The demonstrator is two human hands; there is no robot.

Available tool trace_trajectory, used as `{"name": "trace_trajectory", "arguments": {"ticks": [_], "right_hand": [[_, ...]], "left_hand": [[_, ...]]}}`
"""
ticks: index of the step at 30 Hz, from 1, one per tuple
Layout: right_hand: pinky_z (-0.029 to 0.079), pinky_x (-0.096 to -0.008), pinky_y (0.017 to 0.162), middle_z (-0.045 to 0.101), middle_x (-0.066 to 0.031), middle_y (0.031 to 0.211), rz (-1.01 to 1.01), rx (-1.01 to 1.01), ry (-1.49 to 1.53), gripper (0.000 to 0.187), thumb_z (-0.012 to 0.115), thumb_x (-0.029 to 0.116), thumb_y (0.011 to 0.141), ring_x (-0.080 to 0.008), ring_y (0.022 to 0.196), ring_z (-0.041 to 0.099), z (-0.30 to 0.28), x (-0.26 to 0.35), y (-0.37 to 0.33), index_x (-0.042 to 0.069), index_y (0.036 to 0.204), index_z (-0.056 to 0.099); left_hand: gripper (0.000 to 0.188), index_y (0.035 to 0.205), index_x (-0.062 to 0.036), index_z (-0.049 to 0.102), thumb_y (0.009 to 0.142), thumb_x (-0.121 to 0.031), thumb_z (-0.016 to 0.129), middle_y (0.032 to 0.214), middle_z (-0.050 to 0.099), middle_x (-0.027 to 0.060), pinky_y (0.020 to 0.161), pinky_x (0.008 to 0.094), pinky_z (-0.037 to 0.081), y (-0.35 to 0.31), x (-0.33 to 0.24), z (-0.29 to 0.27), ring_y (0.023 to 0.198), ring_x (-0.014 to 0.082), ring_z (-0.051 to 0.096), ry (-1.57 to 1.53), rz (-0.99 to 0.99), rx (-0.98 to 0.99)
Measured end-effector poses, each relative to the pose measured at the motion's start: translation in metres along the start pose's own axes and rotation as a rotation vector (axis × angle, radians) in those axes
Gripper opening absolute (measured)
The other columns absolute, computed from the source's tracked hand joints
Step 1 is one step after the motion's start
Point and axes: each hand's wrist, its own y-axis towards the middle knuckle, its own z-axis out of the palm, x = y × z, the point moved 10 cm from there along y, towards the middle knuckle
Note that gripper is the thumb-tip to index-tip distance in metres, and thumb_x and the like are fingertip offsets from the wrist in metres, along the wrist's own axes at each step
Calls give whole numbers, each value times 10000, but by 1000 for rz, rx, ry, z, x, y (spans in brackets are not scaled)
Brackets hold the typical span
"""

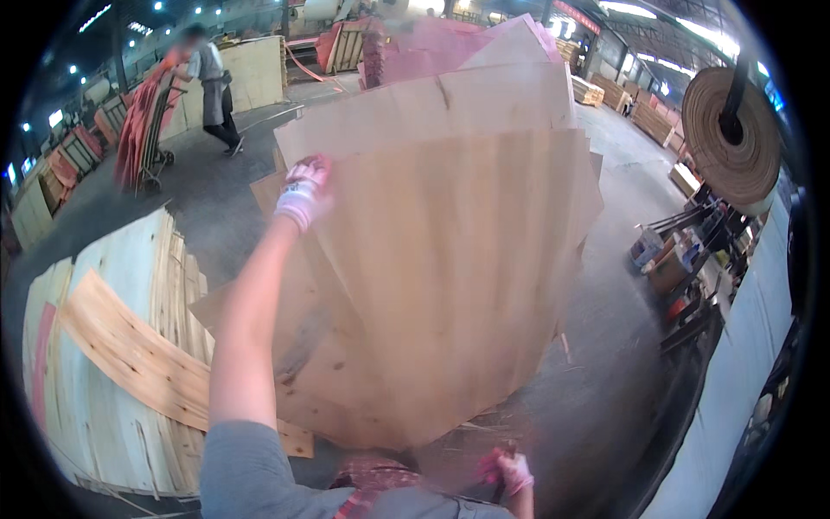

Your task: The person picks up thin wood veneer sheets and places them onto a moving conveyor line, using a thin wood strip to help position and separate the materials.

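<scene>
A large thin wood veneer sheet (458, 259) lies on top of a stack in front of me, its grain running away from me. My left hand (304, 192), in a white and pink glove, reaches out to the sheet's far left corner, fingers bent over the edge and closed on it. Low and to the right, near my body, my right hand (512, 471) is closed in a similar glove. A small dark thing shows at its fingers, too blurred to name. Paler veneer (415, 104) extends beyond the top sheet's far edge.
Another veneer stack (112, 251) stands at left, a curved strip (147, 350) across it. At far left a person (213, 82) handles a cart (151, 130) of reddish sheets. A large roll (731, 138) hangs at right, above a cluttered rack (683, 259) and a long pale surface (735, 389).
</scene>
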Motion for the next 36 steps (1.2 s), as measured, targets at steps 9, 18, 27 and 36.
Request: {"name": "trace_trajectory", "arguments": {"ticks": [9, 18, 27, 36], "right_hand": [[519, -296, 499, 642, -121, 764, -85, 130, -204, 231, 572, 192, 855, -209, 595, 633, 89, 94, 95, -28, 926, 590], [506, -311, 769, 611, -113, 1029, -343, 277, -67, 358, 518, 131, 882, -210, 840, 627, 183, 143, 135, 7, 1215, 469], [440, -308, 844, 566, -70, 1130, -680, 127, -742, 561, 552, 144, 844, -183, 979, 557, 299, 224, 176, 133, 1356, 325], [424, -232, 783, 585, -35, 1014, -275, 201, 354, 456, 556, 68, 825, -108, 903, 530, 299, 149, 300, 50, 1260, 421]], "left_hand": [[536, 1056, -25, 577, 707, -420, 674, 993, 638, 153, 786, 323, 482, 17, 11, 0, 920, 260, 608, -368, -353, 427], [500, 1148, -24, 526, 788, -347, 650, 1048, 576, 75, 849, 317, 432, -84, 6, 117, 990, 209, 538, -1337, -591, -13], [729, 1299, 23, 338, 807, -432, 625, 1329, 352, 182, 1045, 336, 269, -109, -146, 165, 1271, 260, 298, -846, -302, 247], [836, 1351, 41, 275, 788, -470, 624, 1404, 268, 229, 1088, 380, 206, -46, -174, 39, 1322, 322, 239, -873, 50, 113]]}}
